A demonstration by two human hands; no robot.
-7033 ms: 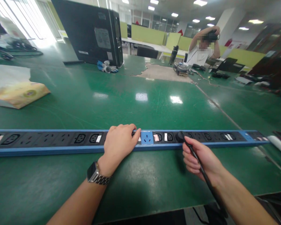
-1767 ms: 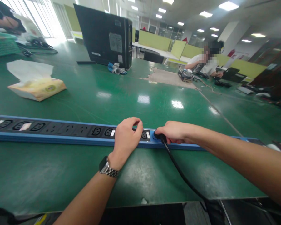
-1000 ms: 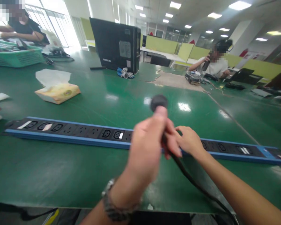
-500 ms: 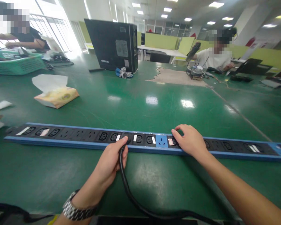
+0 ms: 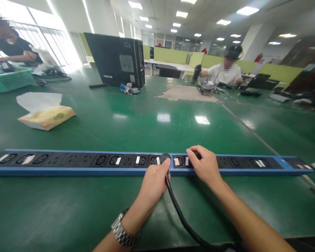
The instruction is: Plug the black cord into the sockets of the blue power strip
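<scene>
A long power strip with a blue frame and black sockets lies across the green table in front of me. My left hand is closed around a black power plug, its thumb on top. The plug is over the blue socket area, which it largely covers; its prongs are hidden, so I cannot tell how far in it sits. A thick black cable runs from it toward the lower right. Right of the plug, my right hand grips the strip with curled fingers, partly hiding the sockets beneath.
A tissue pack lies behind the strip at left. Farther back stand a black computer tower, blue-and-white gloves and a green basket. Two other people sit across the table, one left, one right. Bare brown patch marks the tabletop.
My left hand has carried the plug rightward along the strip to the blue socket. My right hand has shifted slightly right along the strip, and the view has turned.
</scene>
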